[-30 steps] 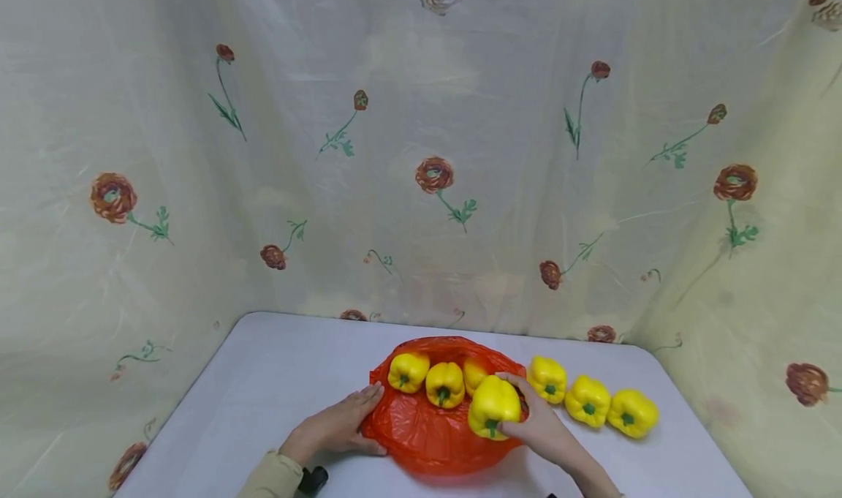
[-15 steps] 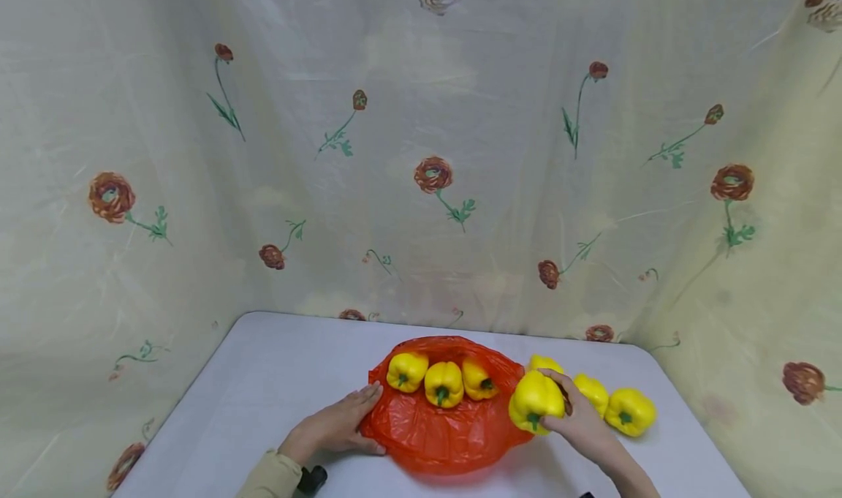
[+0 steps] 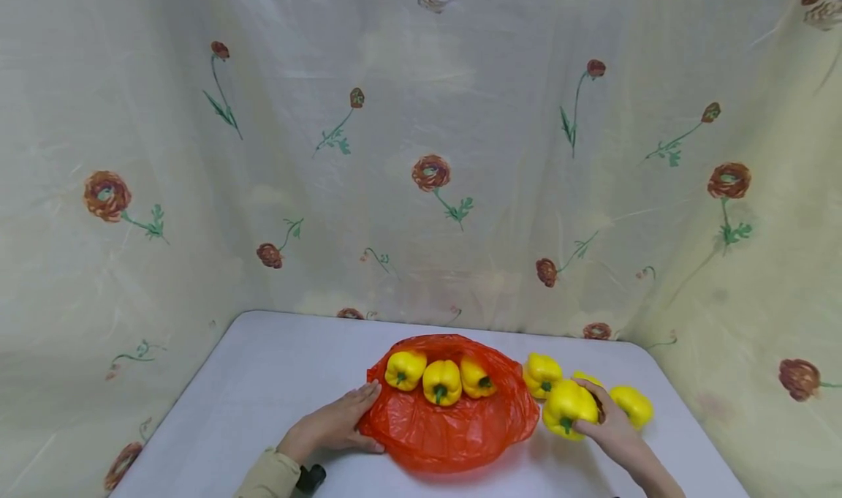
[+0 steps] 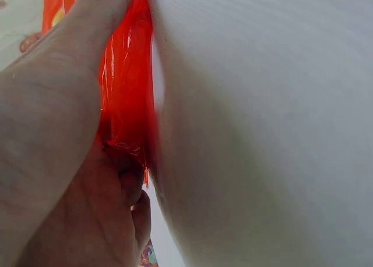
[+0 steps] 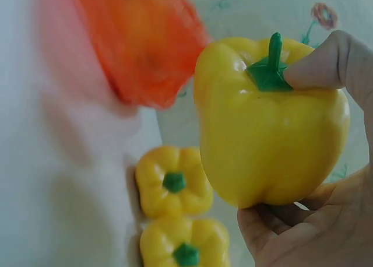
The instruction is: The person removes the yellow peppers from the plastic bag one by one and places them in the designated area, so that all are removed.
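A red plastic bag (image 3: 447, 436) lies on the table with its mouth towards me, and three yellow bell peppers (image 3: 442, 382) sit inside along its back. My left hand (image 3: 335, 421) rests against the bag's left side, thumb spread from the fingers; the left wrist view shows red plastic (image 4: 125, 86) between them. To the right of the bag, my right hand (image 3: 615, 425) grips another yellow bell pepper (image 5: 271, 127), thumb beside its green stem and fingers beneath. The held pepper overlaps part of the row of yellow peppers (image 3: 542, 374) behind it.
A white table (image 3: 276, 366) with rounded back corners carries everything. Flower-printed curtain (image 3: 487, 249) surrounds its back and sides. The row's rightmost pepper (image 3: 633, 406) stands right of my right hand. A dark strap-like band (image 3: 310, 479) is at my left wrist.
My right hand has carried the pepper rightwards, from over the bag's right part to in front of the row. The bag's right side now bulges outward. My left hand has stayed put.
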`<action>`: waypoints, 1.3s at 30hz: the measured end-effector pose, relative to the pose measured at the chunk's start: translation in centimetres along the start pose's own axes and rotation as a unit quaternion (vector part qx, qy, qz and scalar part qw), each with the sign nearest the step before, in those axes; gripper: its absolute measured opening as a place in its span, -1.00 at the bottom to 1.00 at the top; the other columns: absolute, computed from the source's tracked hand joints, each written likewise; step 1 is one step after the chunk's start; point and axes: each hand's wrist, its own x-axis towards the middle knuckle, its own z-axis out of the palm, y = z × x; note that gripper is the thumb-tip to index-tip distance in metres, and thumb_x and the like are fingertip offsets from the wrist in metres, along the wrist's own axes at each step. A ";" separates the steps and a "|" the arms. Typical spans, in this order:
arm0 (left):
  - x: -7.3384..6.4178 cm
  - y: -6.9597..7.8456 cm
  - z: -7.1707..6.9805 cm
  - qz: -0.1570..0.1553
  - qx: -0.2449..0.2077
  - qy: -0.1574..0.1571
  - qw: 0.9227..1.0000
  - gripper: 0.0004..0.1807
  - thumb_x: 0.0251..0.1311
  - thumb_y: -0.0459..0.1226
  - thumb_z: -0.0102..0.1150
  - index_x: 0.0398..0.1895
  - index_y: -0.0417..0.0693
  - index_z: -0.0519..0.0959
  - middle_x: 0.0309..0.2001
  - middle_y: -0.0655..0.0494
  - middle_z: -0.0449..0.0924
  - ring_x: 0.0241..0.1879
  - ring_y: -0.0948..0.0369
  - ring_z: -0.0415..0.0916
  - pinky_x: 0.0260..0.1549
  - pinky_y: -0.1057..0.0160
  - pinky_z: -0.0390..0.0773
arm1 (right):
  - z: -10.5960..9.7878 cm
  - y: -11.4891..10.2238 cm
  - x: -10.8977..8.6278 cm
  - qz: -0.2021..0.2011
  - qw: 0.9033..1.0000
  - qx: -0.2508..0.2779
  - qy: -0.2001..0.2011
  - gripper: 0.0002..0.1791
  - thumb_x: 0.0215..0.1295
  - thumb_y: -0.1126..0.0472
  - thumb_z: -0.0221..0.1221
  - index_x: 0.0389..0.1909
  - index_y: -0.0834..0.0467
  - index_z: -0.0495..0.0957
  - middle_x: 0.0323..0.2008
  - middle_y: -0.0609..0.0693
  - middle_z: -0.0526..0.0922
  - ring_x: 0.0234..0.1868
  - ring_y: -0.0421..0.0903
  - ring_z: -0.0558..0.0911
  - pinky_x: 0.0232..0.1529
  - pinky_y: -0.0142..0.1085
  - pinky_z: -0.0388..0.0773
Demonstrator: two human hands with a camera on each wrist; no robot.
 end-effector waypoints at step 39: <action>0.1 0.1 0.0 -0.016 -0.008 -0.008 1.000 0.21 -0.10 0.37 0.23 0.53 -0.04 0.00 0.55 0.00 -0.07 0.50 -0.03 -0.02 0.42 -0.10 0.14 | 1.8 4.6 1.1 0.041 0.998 -0.033 -0.043 -0.07 0.08 0.13 0.32 0.38 0.35 0.05 0.33 0.48 0.14 0.25 0.35 0.29 0.26 0.26 0.28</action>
